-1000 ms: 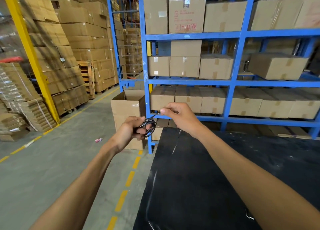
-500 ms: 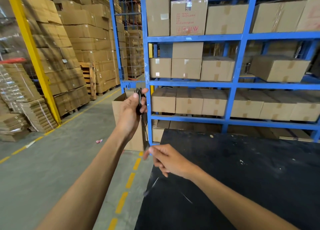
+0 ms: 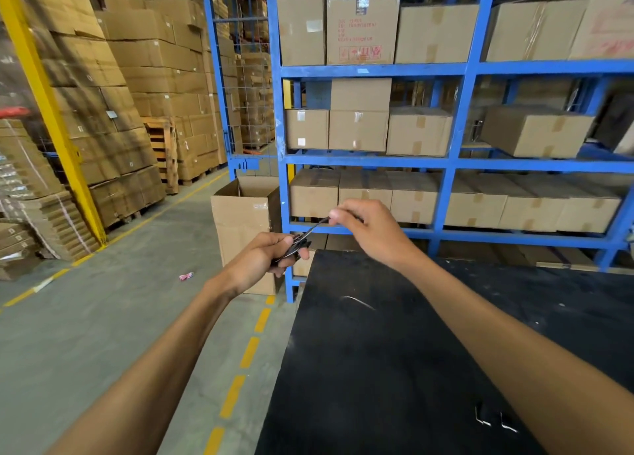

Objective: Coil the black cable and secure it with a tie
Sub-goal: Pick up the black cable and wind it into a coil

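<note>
Right hand (image 3: pixel 372 230) has come back up from the table edge to the cable end; left hand (image 3: pixel 264 257) has dropped from shelf height. Left fingers curl round the coiled black cable (image 3: pixel 294 246), held in the air just past the black table's (image 3: pixel 394 369) far-left corner. Right thumb and fingers pinch a strand running up-right from the coil. Tie not distinguishable.

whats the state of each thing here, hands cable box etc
left hand: gripping the coiled cable
right hand: pinching a strand pulled up from the coil
cable: bundled in a small coil, one strand stretched taut
floor box: open, flaps up
table: black, scuffed
</note>
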Demonstrator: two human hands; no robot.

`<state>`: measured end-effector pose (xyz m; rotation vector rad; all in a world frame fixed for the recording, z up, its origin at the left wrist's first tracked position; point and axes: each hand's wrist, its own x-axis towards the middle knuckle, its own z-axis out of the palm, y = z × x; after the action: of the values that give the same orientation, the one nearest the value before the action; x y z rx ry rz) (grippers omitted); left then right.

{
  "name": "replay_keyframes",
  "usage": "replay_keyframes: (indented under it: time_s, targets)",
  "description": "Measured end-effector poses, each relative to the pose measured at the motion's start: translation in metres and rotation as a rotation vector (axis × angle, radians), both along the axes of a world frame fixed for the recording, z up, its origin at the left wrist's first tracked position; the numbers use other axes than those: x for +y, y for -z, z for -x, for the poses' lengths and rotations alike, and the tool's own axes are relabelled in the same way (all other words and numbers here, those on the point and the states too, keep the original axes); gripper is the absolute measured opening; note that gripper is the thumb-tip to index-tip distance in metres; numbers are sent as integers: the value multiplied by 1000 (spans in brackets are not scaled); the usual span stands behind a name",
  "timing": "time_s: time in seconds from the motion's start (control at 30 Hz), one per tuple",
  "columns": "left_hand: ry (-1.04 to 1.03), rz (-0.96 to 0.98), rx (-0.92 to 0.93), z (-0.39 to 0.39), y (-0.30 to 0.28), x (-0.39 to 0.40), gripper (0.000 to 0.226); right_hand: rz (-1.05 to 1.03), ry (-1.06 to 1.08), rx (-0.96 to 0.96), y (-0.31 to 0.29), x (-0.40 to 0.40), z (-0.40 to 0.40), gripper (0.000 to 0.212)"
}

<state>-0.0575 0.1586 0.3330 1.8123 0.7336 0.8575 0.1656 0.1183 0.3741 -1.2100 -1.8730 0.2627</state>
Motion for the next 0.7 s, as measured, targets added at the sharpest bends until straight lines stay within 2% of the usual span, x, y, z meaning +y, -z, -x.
replay_keyframes:
  time_s: [0.1,0.2,0.33,0.43,0.5,0.57,0.63,0.7]
  targets:
    - [128,191,-224,3,-18,-9,34,1,3,59,4,8,-4,33]
    - [210,315,-478,5,-35,-14,33,97,-53,63,26,1,1,39]
    - [235,343,-755,-2,-48,-13,34,205,-196,65,58,-14,22,42]
    - [64,223,-841,-10,-50,-1,35,223,-239,50,74,-22,33,41]
    - [-163,0,-700,-16,-46,9,31,200,-263,28,79,-28,38,41]
    - [-371,-282,-435,-20,-38,15,24,167,-284,-14,80,-30,42,42]
    - [-501,-540,-111,-20,-27,21,25,131,-287,-34,73,-31,43,42]
    - [-530,-646,169,-15,-16,24,30,89,-260,-60,61,-29,37,40]
